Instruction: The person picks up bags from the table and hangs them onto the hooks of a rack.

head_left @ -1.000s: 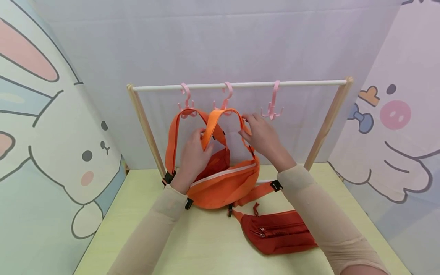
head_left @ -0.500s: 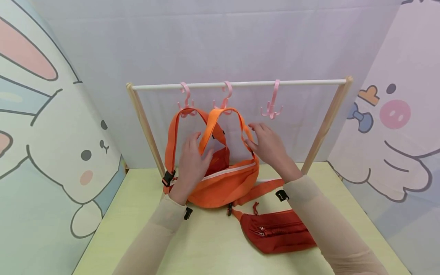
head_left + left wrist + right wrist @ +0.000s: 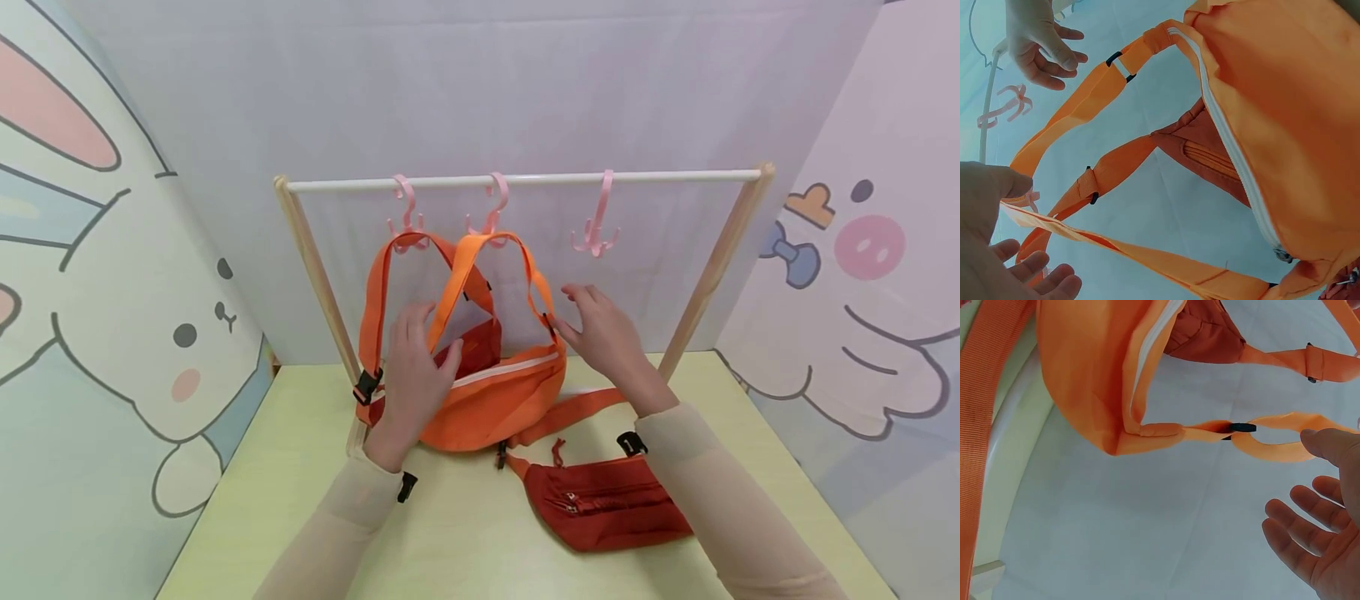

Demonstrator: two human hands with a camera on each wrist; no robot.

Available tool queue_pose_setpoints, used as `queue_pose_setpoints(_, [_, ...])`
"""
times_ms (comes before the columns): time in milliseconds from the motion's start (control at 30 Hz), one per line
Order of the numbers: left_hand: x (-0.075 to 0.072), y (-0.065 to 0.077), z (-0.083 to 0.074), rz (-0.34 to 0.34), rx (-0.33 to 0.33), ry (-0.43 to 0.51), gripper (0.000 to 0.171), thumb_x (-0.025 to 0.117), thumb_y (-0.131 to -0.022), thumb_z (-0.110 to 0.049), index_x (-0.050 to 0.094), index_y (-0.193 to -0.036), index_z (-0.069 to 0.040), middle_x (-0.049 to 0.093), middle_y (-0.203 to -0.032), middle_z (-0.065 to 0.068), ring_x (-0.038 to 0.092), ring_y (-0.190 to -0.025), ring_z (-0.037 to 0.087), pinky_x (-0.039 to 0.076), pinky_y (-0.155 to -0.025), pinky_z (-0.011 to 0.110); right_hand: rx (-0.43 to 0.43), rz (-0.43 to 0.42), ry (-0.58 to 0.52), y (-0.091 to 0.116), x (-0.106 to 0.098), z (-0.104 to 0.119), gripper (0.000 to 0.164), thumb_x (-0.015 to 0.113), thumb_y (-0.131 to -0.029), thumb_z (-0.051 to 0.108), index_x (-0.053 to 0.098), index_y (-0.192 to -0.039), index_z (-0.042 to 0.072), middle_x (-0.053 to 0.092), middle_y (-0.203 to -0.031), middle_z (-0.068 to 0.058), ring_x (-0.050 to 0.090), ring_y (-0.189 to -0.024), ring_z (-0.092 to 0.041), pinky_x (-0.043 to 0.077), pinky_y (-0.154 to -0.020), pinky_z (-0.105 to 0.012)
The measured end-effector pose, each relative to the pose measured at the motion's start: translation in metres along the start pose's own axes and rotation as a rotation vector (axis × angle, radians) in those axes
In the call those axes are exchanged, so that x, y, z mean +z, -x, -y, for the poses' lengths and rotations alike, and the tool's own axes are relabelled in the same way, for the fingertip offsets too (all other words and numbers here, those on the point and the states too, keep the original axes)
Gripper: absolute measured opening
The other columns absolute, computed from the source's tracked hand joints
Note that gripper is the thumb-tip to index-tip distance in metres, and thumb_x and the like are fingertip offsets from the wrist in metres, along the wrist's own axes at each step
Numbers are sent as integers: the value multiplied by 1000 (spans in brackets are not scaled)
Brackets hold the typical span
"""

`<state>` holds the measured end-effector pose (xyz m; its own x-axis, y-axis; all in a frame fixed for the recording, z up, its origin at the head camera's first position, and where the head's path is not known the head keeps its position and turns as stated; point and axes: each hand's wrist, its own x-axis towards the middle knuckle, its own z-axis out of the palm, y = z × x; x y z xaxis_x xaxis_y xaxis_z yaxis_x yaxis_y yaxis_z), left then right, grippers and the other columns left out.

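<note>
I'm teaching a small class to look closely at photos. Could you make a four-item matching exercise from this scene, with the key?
Column one:
1. Bright orange bag
2. Red waist bag
3. Right-hand pink hook
4. White rail

Column two:
A. carries no strap and hangs from a bar
B. runs between two wooden posts
C. its strap loops over the middle hook
D. lies on the table

Right pairs: 1-C, 2-D, 3-A, 4-B

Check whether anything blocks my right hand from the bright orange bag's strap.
Nothing visible does. The right hand is just right of the strap; whether they touch, I can't tell. The red bag lies lower, on the table, outside that gap.
</note>
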<state>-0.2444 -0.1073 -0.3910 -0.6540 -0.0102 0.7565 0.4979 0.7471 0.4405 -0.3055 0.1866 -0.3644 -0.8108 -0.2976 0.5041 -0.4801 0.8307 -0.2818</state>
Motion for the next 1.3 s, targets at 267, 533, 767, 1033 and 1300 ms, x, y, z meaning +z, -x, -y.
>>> queue_pose_setpoints(267, [3, 16, -2, -26, 45, 8, 63, 82, -92, -14, 51, -144, 3, 54, -140, 20, 52, -127, 36, 55, -100, 49, 48, 48, -7, 16, 7, -17, 57, 78, -99, 25, 56, -146, -1, 63, -132, -21, 64, -115, -39, 56, -95, -57])
queue_pose_setpoints(533, [13, 33, -5, -16, 99, 25, 62, 84, -89, -13, 54, -141, 3, 56, -137, 20, 53, -126, 37, 56, -99, 49, 94, 97, 16, 31, 15, -36, 56, 78, -98, 21, 56, -144, -2, 63, -131, -23, 63, -115, -40, 55, -95, -58])
queue_pose_setpoints(767, [28, 44, -7, 51, 95, 43, 62, 86, -89, -14, 55, -141, 1, 57, -137, 17, 53, -126, 34, 56, -99, 46, 104, 130, 46, 43, 25, -55, 57, 79, -97, 21, 57, -144, -3, 63, -132, -25, 64, -114, -42, 54, -97, -58])
queue_pose_setpoints(1033, [43, 55, -10, 156, 76, 38, 63, 86, -91, -19, 55, -143, -1, 57, -138, 17, 55, -125, 34, 54, -102, 45, 121, 177, 62, 54, 34, -73, 58, 81, -96, 20, 57, -143, -3, 62, -133, -27, 64, -115, -44, 54, -98, -59])
queue_pose_setpoints(1300, [58, 65, -11, 288, 20, 57, 64, 84, -93, -22, 53, -146, -5, 56, -139, 13, 55, -123, 30, 58, -94, 42, 132, 237, 93, 64, 41, -91, 60, 81, -95, 20, 56, -143, -5, 60, -134, -30, 64, -112, -47, 54, -95, -62])
